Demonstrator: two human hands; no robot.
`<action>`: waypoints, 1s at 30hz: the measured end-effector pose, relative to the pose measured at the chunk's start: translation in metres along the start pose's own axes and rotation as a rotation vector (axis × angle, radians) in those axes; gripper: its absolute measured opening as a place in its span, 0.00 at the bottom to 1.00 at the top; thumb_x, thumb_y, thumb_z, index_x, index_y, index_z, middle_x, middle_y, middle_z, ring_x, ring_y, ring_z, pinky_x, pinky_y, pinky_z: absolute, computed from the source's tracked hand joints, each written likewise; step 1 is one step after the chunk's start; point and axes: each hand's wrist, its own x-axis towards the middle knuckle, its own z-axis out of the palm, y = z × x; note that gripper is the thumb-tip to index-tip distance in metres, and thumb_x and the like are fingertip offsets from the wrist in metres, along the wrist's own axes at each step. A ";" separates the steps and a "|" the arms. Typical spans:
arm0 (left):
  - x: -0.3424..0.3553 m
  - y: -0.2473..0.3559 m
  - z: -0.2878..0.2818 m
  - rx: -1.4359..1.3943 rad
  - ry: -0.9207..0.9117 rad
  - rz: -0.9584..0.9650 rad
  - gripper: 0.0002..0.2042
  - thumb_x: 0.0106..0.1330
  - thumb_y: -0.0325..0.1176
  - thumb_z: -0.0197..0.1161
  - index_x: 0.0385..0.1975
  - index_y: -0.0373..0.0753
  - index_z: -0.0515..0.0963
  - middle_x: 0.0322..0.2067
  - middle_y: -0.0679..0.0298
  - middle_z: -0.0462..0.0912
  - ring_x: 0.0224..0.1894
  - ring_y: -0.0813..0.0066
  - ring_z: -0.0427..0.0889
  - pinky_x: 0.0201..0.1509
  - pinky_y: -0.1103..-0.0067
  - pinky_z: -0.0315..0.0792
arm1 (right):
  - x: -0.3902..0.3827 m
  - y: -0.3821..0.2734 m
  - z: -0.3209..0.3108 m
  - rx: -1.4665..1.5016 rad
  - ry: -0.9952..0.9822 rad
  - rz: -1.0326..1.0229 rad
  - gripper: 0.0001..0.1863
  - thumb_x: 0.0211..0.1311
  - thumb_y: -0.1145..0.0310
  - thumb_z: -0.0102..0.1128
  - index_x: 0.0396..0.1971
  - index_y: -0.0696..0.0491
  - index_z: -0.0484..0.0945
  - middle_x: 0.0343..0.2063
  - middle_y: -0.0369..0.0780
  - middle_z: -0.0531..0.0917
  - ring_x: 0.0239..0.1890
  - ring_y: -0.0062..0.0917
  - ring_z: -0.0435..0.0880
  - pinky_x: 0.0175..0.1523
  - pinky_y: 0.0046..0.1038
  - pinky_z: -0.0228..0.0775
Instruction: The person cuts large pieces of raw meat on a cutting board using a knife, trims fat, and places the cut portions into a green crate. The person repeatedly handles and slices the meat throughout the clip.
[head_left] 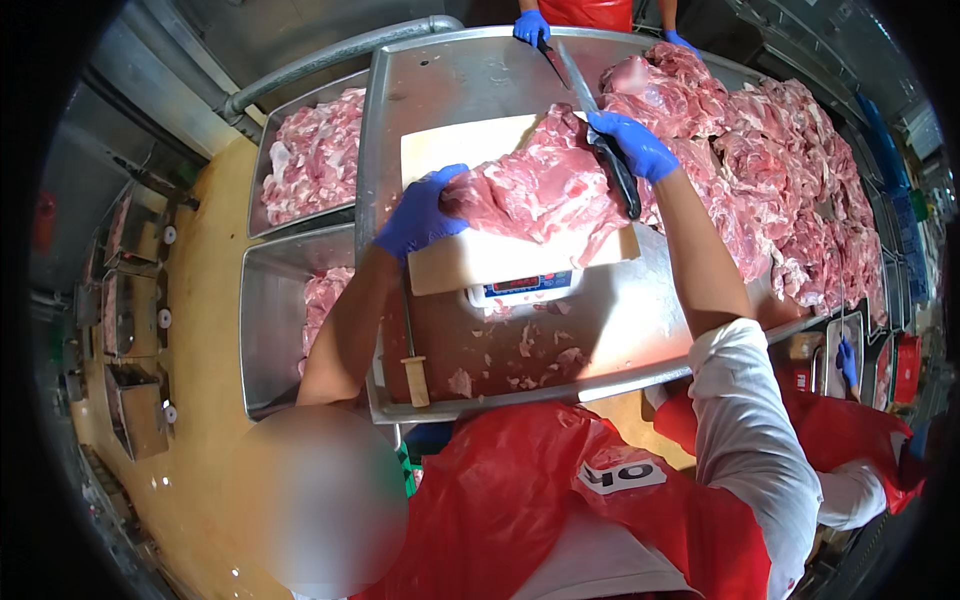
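Head view: a large cut of raw pink meat (pixel 545 190) lies across a pale cutting board (pixel 470 262), which sits on top of a small scale (pixel 525 288) on the steel desk (pixel 440 90); judged, the board rides on the scale so each piece can be weighed where it is trimmed. Left hand (pixel 420 215), blue-gloved, has its fingers (pixel 450 178) curled over the meat's left end, closed on it and pinning it flat against the board, likely to steady it for the blade. Right hand (pixel 633 145), also gloved, is wrapped tight round the black handle of a knife (pixel 600 130), held at the meat's upper right edge. The meat thus spans between both hands, touching each. A heap of meat pieces (pixel 780 190) fills the desk's right side; two steel trays (pixel 300 160) of meat stand left. A wooden-handled tool (pixel 412 370) lies by the desk's near rim. Another person's gloved hands (pixel 530 27) show at the far edge.
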 end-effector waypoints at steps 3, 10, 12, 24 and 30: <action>0.007 0.019 0.006 -0.133 0.066 0.057 0.35 0.44 0.24 0.70 0.58 0.33 0.68 0.48 0.53 0.80 0.51 0.64 0.80 0.56 0.74 0.73 | 0.037 0.004 0.002 -0.008 0.013 -0.138 0.13 0.67 0.59 0.57 0.34 0.54 0.81 0.26 0.35 0.81 0.27 0.18 0.77 0.35 0.22 0.71; -0.001 0.011 0.015 -0.512 0.130 -0.020 0.38 0.45 0.18 0.69 0.61 0.30 0.63 0.52 0.50 0.74 0.55 0.63 0.75 0.60 0.73 0.70 | 0.057 -0.032 0.046 -0.396 -0.213 -0.157 0.15 0.69 0.57 0.56 0.32 0.54 0.80 0.25 0.30 0.78 0.29 0.13 0.71 0.39 0.17 0.66; -0.009 0.007 0.019 -0.420 0.157 0.019 0.40 0.44 0.15 0.67 0.63 0.30 0.61 0.55 0.55 0.72 0.59 0.69 0.72 0.63 0.75 0.68 | 0.058 -0.032 0.044 -0.408 -0.216 -0.122 0.15 0.69 0.57 0.55 0.31 0.54 0.80 0.25 0.29 0.77 0.29 0.13 0.71 0.38 0.17 0.66; -0.013 0.020 -0.036 -0.013 -0.046 0.118 0.41 0.46 0.30 0.73 0.63 0.32 0.63 0.59 0.51 0.67 0.63 0.55 0.66 0.67 0.70 0.60 | 0.023 -0.032 0.044 -0.442 0.113 -0.205 0.16 0.68 0.57 0.57 0.38 0.56 0.81 0.28 0.30 0.78 0.31 0.12 0.72 0.40 0.18 0.67; -0.023 0.024 -0.046 -0.104 -0.097 0.059 0.42 0.46 0.31 0.73 0.64 0.32 0.61 0.61 0.51 0.66 0.65 0.56 0.65 0.69 0.71 0.59 | -0.067 0.002 0.026 -0.238 0.542 -0.221 0.17 0.68 0.59 0.57 0.47 0.56 0.80 0.29 0.29 0.76 0.31 0.12 0.72 0.39 0.15 0.65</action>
